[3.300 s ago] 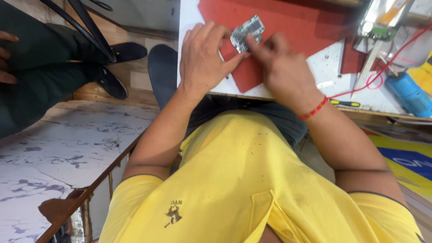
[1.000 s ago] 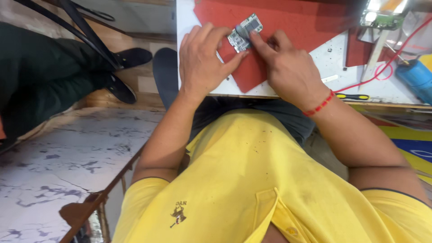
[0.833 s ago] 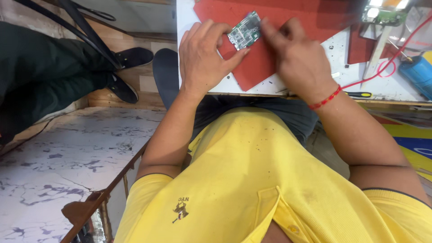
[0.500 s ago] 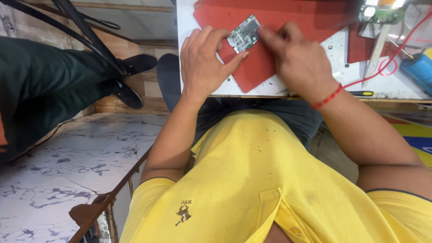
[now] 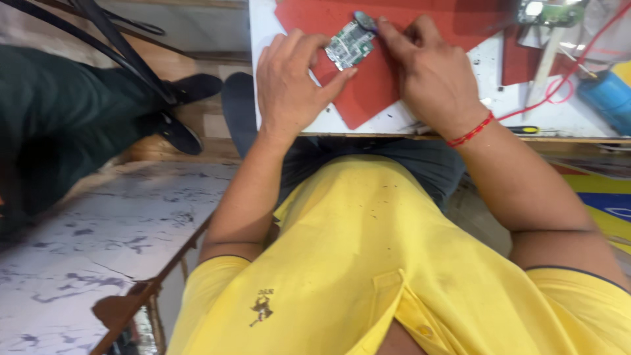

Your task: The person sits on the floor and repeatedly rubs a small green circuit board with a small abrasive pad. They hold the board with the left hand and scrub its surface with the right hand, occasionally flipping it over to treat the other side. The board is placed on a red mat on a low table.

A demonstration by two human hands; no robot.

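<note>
The left hand (image 5: 289, 85) is pinching a small green rectangular circuit board (image 5: 350, 45) over the red rubber mat (image 5: 394, 59); the right hand's (image 5: 434, 79) fingertips are pressing its far corner. Board remains bare, work seemingly midway.

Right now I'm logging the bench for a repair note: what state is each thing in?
circuit board: bare, tilted, over the red mat
left hand: gripping the board
right hand: fingers at the board's top corner
screwdriver: lying flat, untouched
</note>
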